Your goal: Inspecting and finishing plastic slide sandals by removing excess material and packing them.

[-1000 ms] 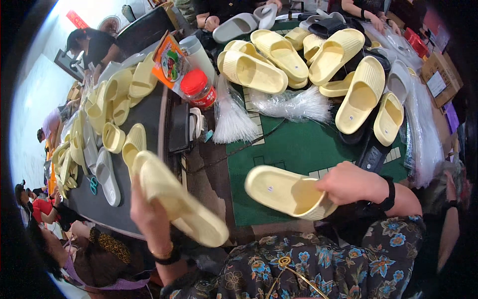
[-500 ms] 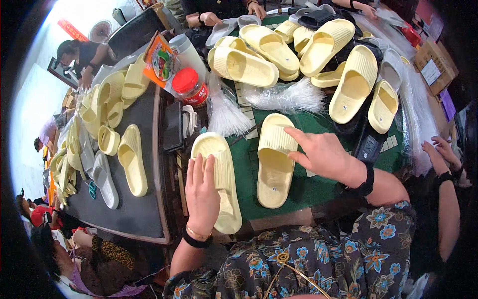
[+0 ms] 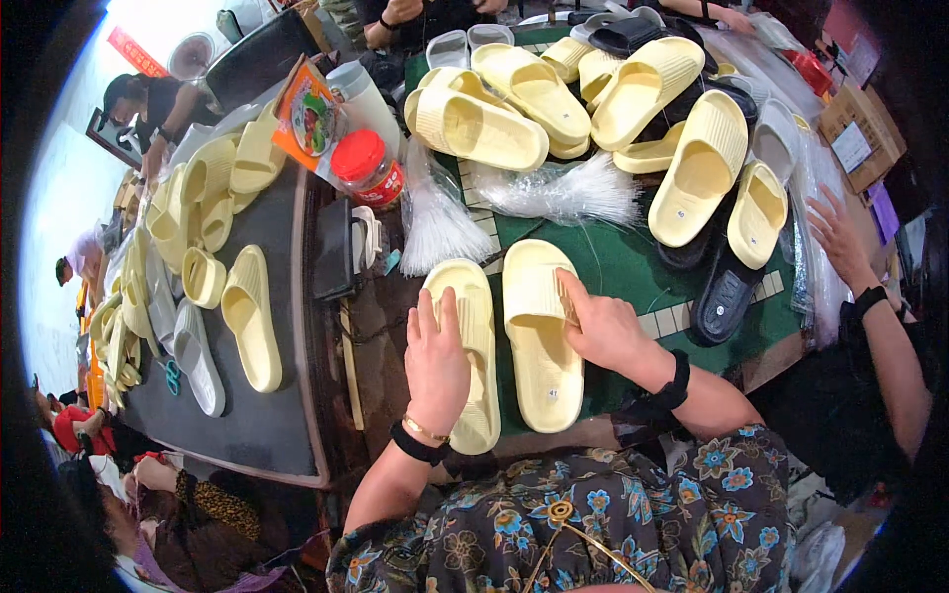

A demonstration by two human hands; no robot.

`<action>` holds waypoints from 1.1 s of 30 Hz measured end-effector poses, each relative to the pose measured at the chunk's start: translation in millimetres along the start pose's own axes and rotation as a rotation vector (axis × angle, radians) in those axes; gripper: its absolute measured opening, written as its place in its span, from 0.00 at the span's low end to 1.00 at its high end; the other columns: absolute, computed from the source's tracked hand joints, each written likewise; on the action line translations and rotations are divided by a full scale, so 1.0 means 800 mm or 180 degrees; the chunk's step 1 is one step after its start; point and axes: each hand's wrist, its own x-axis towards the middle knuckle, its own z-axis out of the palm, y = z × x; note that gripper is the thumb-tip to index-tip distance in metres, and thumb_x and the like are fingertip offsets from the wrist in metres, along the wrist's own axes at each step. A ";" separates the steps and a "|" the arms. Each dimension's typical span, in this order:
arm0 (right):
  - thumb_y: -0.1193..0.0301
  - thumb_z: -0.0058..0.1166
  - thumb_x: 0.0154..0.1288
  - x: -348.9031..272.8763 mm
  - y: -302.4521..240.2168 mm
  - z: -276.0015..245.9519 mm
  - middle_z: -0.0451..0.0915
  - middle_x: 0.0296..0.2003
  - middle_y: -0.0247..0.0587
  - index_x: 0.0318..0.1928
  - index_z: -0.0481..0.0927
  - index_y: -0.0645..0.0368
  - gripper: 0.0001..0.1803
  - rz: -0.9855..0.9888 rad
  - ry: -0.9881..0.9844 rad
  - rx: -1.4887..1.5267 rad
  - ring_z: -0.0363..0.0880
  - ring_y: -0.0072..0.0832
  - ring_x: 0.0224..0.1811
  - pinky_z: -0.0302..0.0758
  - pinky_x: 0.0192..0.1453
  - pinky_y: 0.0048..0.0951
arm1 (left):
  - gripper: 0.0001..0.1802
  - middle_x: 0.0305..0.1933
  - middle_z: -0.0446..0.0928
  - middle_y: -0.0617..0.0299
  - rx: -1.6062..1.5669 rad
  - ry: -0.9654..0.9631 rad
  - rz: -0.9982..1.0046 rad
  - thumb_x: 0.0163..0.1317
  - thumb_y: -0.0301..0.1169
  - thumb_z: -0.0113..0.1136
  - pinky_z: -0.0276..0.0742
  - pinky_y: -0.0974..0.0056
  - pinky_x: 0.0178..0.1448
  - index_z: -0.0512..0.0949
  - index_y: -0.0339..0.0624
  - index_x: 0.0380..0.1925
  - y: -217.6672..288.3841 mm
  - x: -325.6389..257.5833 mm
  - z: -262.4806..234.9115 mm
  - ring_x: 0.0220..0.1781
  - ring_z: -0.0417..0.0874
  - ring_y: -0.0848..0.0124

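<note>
Your green-matted table (image 3: pixel 633 272) carries two pale yellow slides side by side (image 3: pixel 544 341), a heap of yellow slides (image 3: pixel 593 94), black slides (image 3: pixel 727 292), clear plastic bundles (image 3: pixel 554 193) and a red-lidded jar (image 3: pixel 368 170).

1. The two pale yellow slippers (image 3: pixel 539 336) under the hands look like soft moulded foam, matt, with ribbed straps.
2. The green mat (image 3: pixel 633 267) looks like matt rubber or plastic.
3. The fibre bundles (image 3: pixel 559 188) are glossy clear plastic.
4. The jar's red lid (image 3: pixel 358 155) is smooth plastic.
5. The dark table (image 3: pixel 287 415) is matt.
</note>
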 end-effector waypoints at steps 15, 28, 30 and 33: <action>0.64 0.61 0.56 -0.005 0.008 -0.007 0.81 0.26 0.50 0.69 0.61 0.53 0.40 -0.0231 0.0104 0.0195 0.82 0.50 0.28 0.78 0.32 0.48 | 0.39 0.66 0.62 0.31 -0.0161 -0.0380 0.0066 0.55 0.24 0.60 0.78 0.51 0.58 0.58 0.33 0.68 0.008 0.015 -0.008 0.61 0.72 0.37; 0.65 0.62 0.62 -0.008 0.049 0.014 0.73 0.15 0.35 0.51 0.79 0.64 0.20 0.0371 0.0548 0.1765 0.67 0.19 0.16 0.66 0.24 0.27 | 0.34 0.60 0.71 0.37 -0.0480 0.0894 -0.0617 0.58 0.37 0.64 0.66 0.51 0.67 0.67 0.31 0.62 -0.171 0.125 -0.054 0.62 0.71 0.44; 0.65 0.62 0.62 -0.008 0.053 0.017 0.73 0.15 0.35 0.50 0.80 0.64 0.20 0.0362 0.0549 0.1819 0.68 0.19 0.16 0.66 0.24 0.27 | 0.34 0.58 0.73 0.38 -0.0210 0.0679 -0.0813 0.57 0.41 0.62 0.69 0.50 0.65 0.68 0.32 0.60 -0.187 0.146 -0.040 0.59 0.74 0.43; 0.65 0.62 0.62 -0.011 0.052 0.016 0.73 0.15 0.35 0.50 0.80 0.64 0.19 0.0372 0.0562 0.1871 0.68 0.19 0.17 0.66 0.24 0.27 | 0.34 0.56 0.75 0.40 0.0121 0.0593 -0.1056 0.56 0.43 0.62 0.72 0.48 0.61 0.69 0.33 0.59 -0.193 0.166 -0.019 0.57 0.75 0.42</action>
